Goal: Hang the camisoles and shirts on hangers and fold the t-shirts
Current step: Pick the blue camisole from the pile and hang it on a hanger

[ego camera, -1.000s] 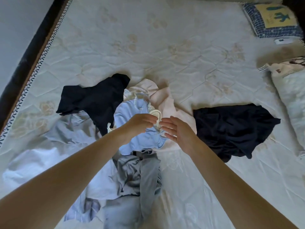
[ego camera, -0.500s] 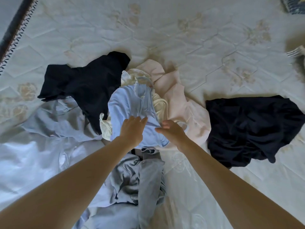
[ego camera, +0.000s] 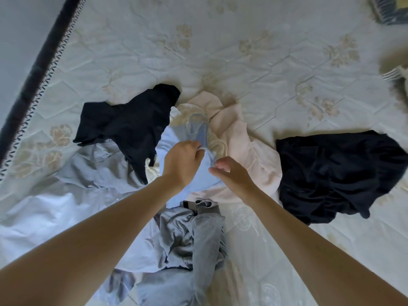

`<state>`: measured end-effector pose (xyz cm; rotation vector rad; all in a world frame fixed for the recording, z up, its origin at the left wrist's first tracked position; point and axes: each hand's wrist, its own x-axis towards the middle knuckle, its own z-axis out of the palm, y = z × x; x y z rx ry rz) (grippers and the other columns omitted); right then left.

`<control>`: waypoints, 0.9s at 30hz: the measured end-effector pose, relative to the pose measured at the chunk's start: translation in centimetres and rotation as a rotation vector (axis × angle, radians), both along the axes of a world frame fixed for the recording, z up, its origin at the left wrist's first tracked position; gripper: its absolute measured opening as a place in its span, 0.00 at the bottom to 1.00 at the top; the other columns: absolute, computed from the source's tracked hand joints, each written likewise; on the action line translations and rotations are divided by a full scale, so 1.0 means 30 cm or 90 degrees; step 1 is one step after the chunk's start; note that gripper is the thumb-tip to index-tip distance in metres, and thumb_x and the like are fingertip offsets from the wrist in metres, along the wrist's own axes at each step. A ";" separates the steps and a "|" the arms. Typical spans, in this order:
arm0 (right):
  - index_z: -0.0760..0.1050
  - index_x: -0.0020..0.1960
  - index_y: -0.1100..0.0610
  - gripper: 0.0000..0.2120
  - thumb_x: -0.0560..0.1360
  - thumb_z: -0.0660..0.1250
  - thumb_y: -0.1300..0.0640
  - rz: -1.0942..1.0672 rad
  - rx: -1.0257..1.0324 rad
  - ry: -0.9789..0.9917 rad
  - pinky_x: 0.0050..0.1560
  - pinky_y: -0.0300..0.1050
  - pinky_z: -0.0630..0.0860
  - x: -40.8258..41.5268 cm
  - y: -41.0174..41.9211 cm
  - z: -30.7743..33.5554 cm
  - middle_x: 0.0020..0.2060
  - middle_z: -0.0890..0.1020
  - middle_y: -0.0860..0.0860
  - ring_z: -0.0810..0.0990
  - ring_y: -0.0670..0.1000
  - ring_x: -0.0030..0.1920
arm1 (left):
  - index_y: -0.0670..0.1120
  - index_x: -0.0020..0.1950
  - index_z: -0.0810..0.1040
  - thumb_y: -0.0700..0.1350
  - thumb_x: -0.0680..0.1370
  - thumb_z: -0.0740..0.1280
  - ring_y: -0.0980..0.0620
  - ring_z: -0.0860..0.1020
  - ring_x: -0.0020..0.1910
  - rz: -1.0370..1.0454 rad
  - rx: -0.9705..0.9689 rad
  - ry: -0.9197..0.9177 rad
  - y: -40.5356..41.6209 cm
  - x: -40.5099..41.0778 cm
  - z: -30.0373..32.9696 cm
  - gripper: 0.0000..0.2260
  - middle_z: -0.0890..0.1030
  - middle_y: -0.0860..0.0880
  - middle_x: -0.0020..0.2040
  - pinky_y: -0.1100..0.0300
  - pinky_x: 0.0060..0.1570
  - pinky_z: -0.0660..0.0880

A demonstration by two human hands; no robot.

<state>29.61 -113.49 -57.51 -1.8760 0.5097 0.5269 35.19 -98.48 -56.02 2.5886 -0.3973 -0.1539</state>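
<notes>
Pale blue camisole (ego camera: pixel 176 142) sits on top of the clothes pile mid-bed, straps toward the far side. Left hand (ego camera: pixel 183 162) rests on it with fingers curled, pinching a thin strap at the fingertips, likely to lift this piece free of the heap. Right hand (ego camera: pixel 231 175) hovers just beside it at the camisole's right edge, fingers loosely bent, holding nothing that shows; probably coming in for the other strap or side. Under and right of the camisole lies a peach top (ego camera: pixel 249 151), with a cream garment (ego camera: pixel 187 111) peeking out behind. Black top (ego camera: pixel 130 122) to the left, another black garment (ego camera: pixel 337 173) well apart on the right. Grey clothes (ego camera: pixel 194 235) bunched nearest the person, white and light-blue fabric (ego camera: pixel 55 208) spread left. All on the quilted mattress (ego camera: pixel 242 51). No hanger visible. Sorting barely begun, judging by the heap.
</notes>
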 end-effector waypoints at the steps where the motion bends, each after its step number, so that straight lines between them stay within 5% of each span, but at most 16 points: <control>1: 0.72 0.62 0.52 0.17 0.75 0.71 0.52 -0.004 0.030 -0.008 0.59 0.42 0.71 -0.002 0.003 0.038 0.56 0.77 0.46 0.75 0.47 0.59 | 0.44 0.33 0.65 0.38 0.78 0.61 0.49 0.67 0.29 0.010 -0.028 -0.011 -0.015 -0.003 0.055 0.13 0.67 0.50 0.29 0.57 0.27 0.55; 4: 0.72 0.61 0.54 0.19 0.74 0.73 0.53 0.014 -0.019 -0.084 0.49 0.39 0.67 0.001 0.002 0.149 0.50 0.76 0.46 0.74 0.47 0.52 | 0.48 0.31 0.59 0.36 0.77 0.62 0.50 0.61 0.27 0.011 -0.068 -0.050 -0.046 -0.018 0.234 0.18 0.60 0.54 0.26 0.56 0.28 0.56; 6: 0.73 0.43 0.55 0.09 0.74 0.68 0.50 0.008 -0.100 -0.160 0.38 0.40 0.64 0.006 -0.004 0.251 0.37 0.74 0.47 0.72 0.47 0.39 | 0.48 0.32 0.60 0.37 0.77 0.63 0.48 0.62 0.29 0.002 -0.076 -0.076 -0.048 -0.028 0.347 0.18 0.60 0.55 0.26 0.56 0.30 0.58; 8: 0.65 0.32 0.54 0.14 0.71 0.62 0.49 -0.017 -0.122 -0.224 0.31 0.40 0.59 0.012 -0.021 0.369 0.27 0.68 0.47 0.66 0.47 0.31 | 0.51 0.32 0.59 0.38 0.78 0.63 0.50 0.63 0.28 -0.002 -0.076 -0.105 -0.033 -0.035 0.463 0.19 0.61 0.55 0.26 0.56 0.31 0.59; 13: 0.78 0.43 0.63 0.07 0.77 0.66 0.60 -0.008 -0.141 -0.356 0.34 0.36 0.63 0.000 -0.103 0.719 0.35 0.78 0.57 0.73 0.50 0.36 | 0.46 0.32 0.64 0.43 0.81 0.62 0.50 0.66 0.27 0.006 -0.068 -0.174 0.038 -0.065 0.783 0.17 0.65 0.51 0.27 0.55 0.29 0.61; 17: 0.79 0.42 0.58 0.06 0.77 0.66 0.62 0.032 -0.116 -0.455 0.34 0.31 0.65 -0.053 -0.157 1.032 0.32 0.78 0.50 0.72 0.40 0.32 | 0.47 0.30 0.58 0.45 0.80 0.65 0.52 0.58 0.26 0.044 -0.127 -0.184 0.083 -0.140 1.059 0.22 0.58 0.50 0.25 0.56 0.30 0.55; 22: 0.79 0.39 0.54 0.10 0.77 0.67 0.64 0.081 -0.069 -0.546 0.39 0.37 0.68 -0.135 -0.169 1.365 0.33 0.79 0.43 0.73 0.44 0.36 | 0.45 0.29 0.59 0.45 0.78 0.68 0.55 0.58 0.28 0.038 -0.251 -0.151 0.133 -0.250 1.377 0.23 0.58 0.51 0.27 0.60 0.31 0.55; 27: 0.79 0.39 0.50 0.12 0.77 0.67 0.64 0.131 -0.047 -0.637 0.40 0.36 0.69 -0.202 -0.106 1.615 0.31 0.79 0.38 0.74 0.43 0.36 | 0.31 0.36 0.68 0.48 0.78 0.70 0.50 0.64 0.34 0.049 -0.359 -0.145 0.224 -0.340 1.617 0.22 0.65 0.37 0.32 0.61 0.35 0.61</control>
